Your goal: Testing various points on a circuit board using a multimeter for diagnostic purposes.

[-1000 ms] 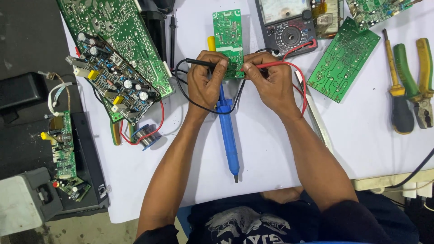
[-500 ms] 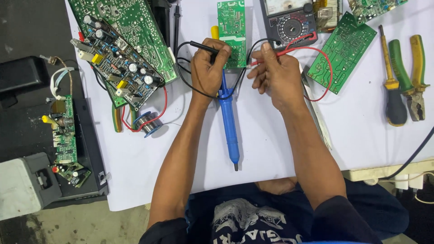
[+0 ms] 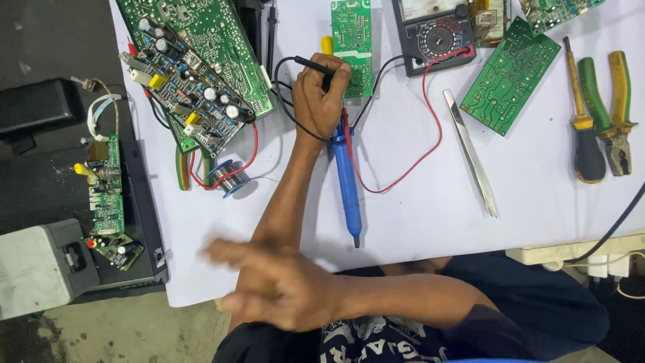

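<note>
- Left hand (image 3: 321, 94) sits near the far edge of the white table (image 3: 430, 208), fingers curled tight around a black probe (image 3: 314, 65) and a red probe (image 3: 344, 121), both held in the one fist.
- The black probe pokes out to the left of the fist; its black lead (image 3: 282, 107) loops just beside the wrist.
- That fist rests against the lower end of a small green board (image 3: 351, 40), which lies upright at the far edge, middle of the table.
- The red lead (image 3: 430, 128) sweeps in a wide curve across the table and up to the multimeter (image 3: 433, 30) at the far edge, just right of the small board.
- A blue soldering iron (image 3: 347, 185) lies under the wrist, tip pointing at the near edge.
- Right hand (image 3: 275, 282) is down at the near edge, crossing in front of the left forearm, blurred; fingers look spread wide and loose, holding nothing that shows.
- Big boards (image 3: 195, 60) fill the far left corner, with a solder spool (image 3: 228, 178) just below them.
- Tweezers (image 3: 470, 154) lie slanted right of the red lead; another green board (image 3: 514, 74) is beyond them.
- A screwdriver (image 3: 584, 121) and pliers (image 3: 615, 107) lie side by side by the right edge.
</note>
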